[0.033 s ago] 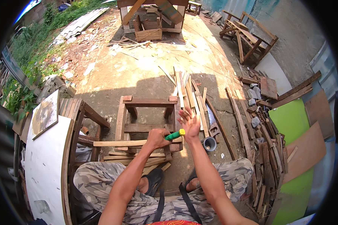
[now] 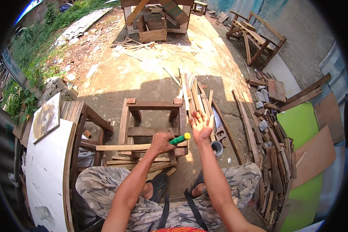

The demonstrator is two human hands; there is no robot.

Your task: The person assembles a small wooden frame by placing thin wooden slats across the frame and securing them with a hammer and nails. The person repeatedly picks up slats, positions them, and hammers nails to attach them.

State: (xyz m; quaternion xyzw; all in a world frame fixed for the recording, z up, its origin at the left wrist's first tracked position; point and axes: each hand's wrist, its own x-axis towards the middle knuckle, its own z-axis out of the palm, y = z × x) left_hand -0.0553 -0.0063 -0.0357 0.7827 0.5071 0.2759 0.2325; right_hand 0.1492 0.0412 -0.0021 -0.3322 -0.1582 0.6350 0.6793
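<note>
My left hand (image 2: 162, 143) is closed round a tool with a green handle (image 2: 177, 140) and a yellow end (image 2: 187, 136), which sticks out to the right. The tool's other end is hidden, so its kind cannot be told. Just left of that fist lies a pale wooden strip (image 2: 121, 147), laid across the near side of a brown wooden frame (image 2: 150, 132). Whether the fist also touches the strip is unclear. My right hand (image 2: 201, 128) is raised with palm up and fingers spread, holding nothing, to the right of the handle and apart from it.
A grey cup (image 2: 217, 147) and a handsaw (image 2: 220, 133) lie beyond my right forearm, beside long wood strips (image 2: 195, 94). Scrap wood (image 2: 272, 178) piles up at right. A white-topped bench (image 2: 48, 174) stands at left. More strips (image 2: 158, 167) lie near my feet.
My right hand has shifted slightly right, away from the green handle, and its palm has turned further up. My left hand and the tool have stayed in place.
</note>
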